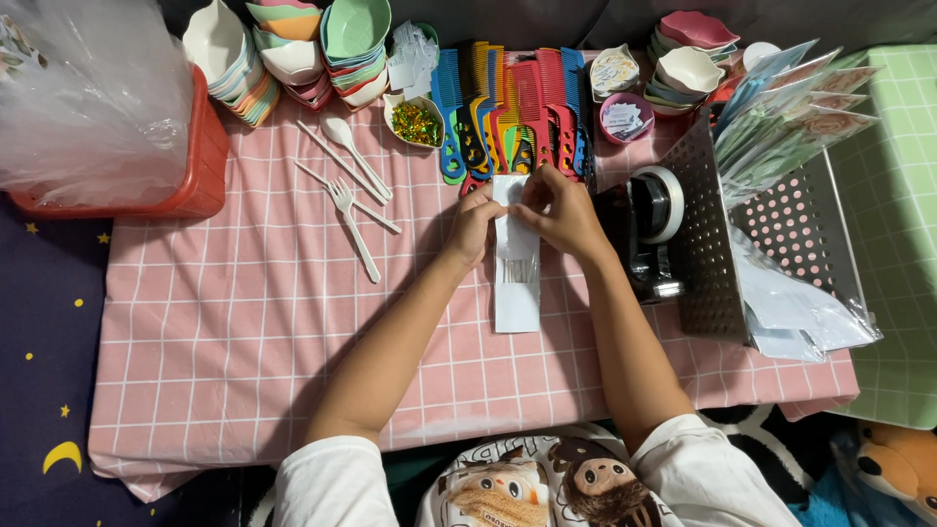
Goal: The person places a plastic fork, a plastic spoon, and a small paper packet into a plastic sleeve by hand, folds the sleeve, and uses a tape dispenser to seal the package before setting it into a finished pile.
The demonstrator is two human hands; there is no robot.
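Observation:
A long clear-and-white packet (516, 283) with white cutlery inside lies on the pink checked tablecloth (244, 332). My left hand (475, 222) pinches its top left edge. My right hand (559, 211) grips the top right edge, fingers curled over the packet's opening. Both hands meet just below a row of coloured combs (512, 107). A black tape dispenser (646, 229) with a white roll stands right beside my right wrist.
A loose white fork (349, 220), a spoon (353, 151) and sticks lie left of my hands. Stacked pastel bowls (293, 49) line the back edge. A red basket (195, 161) with plastic bags sits far left. A perforated metal rack (771, 244) holds packets at right.

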